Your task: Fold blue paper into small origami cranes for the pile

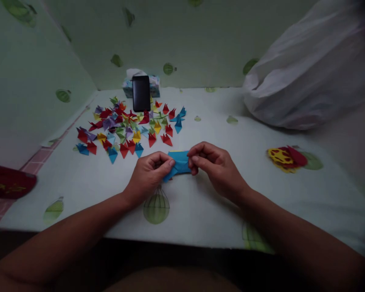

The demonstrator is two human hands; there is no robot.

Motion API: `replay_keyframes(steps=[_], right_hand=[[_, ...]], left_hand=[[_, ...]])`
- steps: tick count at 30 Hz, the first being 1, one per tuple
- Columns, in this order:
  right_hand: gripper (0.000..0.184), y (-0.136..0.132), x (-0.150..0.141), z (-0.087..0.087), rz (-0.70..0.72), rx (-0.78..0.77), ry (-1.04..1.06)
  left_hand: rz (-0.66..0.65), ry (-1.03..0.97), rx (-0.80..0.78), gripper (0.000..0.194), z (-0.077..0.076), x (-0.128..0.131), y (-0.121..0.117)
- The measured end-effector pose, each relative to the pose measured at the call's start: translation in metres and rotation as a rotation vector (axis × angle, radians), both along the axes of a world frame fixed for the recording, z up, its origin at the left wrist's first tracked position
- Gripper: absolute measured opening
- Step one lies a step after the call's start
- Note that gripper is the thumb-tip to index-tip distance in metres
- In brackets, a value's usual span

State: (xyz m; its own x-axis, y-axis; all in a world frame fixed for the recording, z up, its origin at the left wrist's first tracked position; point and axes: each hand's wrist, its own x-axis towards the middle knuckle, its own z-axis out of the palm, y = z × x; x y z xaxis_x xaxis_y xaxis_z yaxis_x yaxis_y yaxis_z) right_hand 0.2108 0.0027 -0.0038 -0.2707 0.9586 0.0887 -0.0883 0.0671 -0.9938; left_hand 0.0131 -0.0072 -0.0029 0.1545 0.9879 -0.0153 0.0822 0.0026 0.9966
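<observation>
left hand (149,172) pinching left end of blue paper (180,156), thumb on top; right hand (217,164) pinching right edge. both grips clamping on it over middle of desk (200,219). folding step seemingly being in hand; next move probably calling for steady left hold while right hand is lining up layers. small folded pieces (136,136) lying far left.

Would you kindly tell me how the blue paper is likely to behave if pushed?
The blue paper is probably light, being thin and pinched by the left hand and right hand. Its folded layers likely stiffen it somewhat. Being flat, it would probably slide or bend rather than roll.
</observation>
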Motion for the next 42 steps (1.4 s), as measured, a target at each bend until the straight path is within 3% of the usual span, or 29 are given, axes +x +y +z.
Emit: replay_keyframes(steps=[7,16,29,35,42], right_hand=[[0.035,-0.0009,-0.0011,0.0026,0.129,-0.061,-0.148],[0.026,0.0008,-0.0012,0.0006,0.141,-0.132,-0.111],[0.021,-0.0008,-0.0012,0.0055,0.089,0.153,-0.338],[0.027,0.0013,-0.0031,-0.0009,0.181,0.084,-0.288],[0.017,0.0001,-0.0033,-0.0007,0.156,0.105,-0.296]], left_hand=[[-0.028,0.061,0.058,0.019,0.0,0.0021,-0.0031],[-0.047,0.092,0.077,0.019,-0.0019,0.0005,-0.0021],[-0.042,0.082,0.047,0.02,-0.0039,-0.001,0.0005],[-0.098,0.245,0.246,0.016,-0.0047,-0.0013,-0.0015],[-0.075,0.211,0.206,0.016,-0.0004,-0.001,-0.0006]])
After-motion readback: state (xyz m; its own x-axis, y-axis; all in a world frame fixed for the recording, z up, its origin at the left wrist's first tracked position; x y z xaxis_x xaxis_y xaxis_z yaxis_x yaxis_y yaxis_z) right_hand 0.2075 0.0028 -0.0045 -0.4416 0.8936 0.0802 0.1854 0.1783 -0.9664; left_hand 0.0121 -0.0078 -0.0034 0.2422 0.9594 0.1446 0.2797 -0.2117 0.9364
